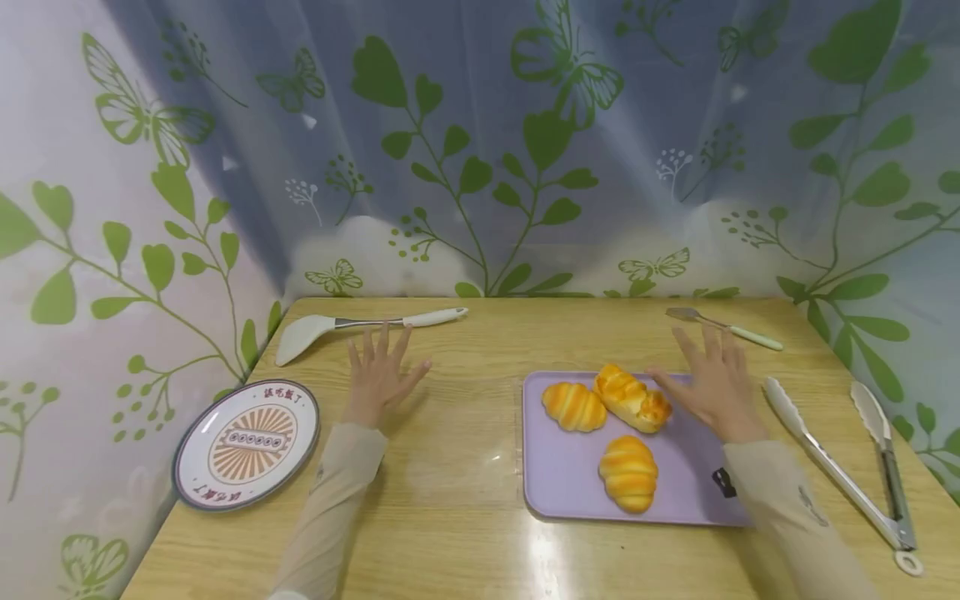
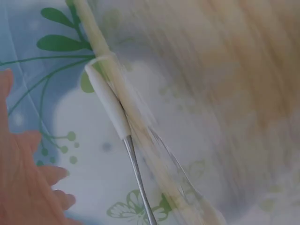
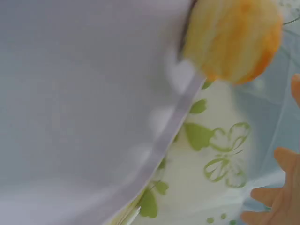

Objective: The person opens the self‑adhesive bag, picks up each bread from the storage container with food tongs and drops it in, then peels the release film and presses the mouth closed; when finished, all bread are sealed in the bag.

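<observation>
My left hand point(image 1: 377, 381) is held over the table with its fingers spread, between the plate and the tray. Beyond its fingertips lies a white-handled turner point(image 1: 435, 317), whose handle point(image 2: 110, 103) also shows in the left wrist view. Fingers spread and holding nothing, my right hand point(image 1: 716, 392) is over the right part of a purple tray point(image 1: 555, 492). Three bread pieces lie on the tray: a croissant-shaped one point(image 1: 574, 407), a longer twisted loaf point(image 1: 632, 398) beside my right thumb, and another croissant-shaped one point(image 1: 628, 474) nearer the front.
A white plate point(image 1: 197, 457) with a dark rim and printed centre lies at the table's left edge. Metal tongs point(image 1: 832, 467) lie spread apart at the right. A small spatula with a pale green handle point(image 1: 756, 338) lies at the back right. Patterned curtain point(image 1: 480, 233) surrounds the table.
</observation>
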### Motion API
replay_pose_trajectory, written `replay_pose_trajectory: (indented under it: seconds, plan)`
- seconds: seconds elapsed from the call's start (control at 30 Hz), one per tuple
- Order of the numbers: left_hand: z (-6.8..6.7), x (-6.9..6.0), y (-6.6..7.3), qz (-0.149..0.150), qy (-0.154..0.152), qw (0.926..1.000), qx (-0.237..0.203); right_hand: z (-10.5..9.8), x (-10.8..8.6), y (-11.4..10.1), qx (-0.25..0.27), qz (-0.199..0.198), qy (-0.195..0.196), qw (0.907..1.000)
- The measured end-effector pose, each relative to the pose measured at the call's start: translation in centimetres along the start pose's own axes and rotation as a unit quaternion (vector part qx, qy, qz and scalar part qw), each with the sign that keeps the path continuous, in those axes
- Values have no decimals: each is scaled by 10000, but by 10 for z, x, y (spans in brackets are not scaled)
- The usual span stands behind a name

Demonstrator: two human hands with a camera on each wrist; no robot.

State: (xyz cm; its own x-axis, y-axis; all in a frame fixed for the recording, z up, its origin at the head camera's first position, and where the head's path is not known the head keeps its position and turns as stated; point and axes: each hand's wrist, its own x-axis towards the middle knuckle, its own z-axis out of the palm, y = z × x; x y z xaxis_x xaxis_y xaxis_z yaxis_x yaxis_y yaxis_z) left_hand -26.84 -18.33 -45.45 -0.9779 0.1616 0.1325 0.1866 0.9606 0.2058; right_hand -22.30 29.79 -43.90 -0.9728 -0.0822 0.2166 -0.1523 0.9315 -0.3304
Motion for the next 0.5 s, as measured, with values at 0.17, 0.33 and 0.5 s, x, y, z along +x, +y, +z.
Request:
replay_pose_trajectory:
  seconds: [0.17,0.33,0.5]
  plan:
    - [-2,-6,6,-77,-386,9979,-517,-4,-6,-24,391,-43,-257,9989]
    - [0,-15,16,-181,-831,9861,-1425,-3,-14,-57,895,-181,-383,9951]
    - [6,-26,29,-313,-1094,9646,-2380,5,-23,-93,1264,-347,-306,9909]
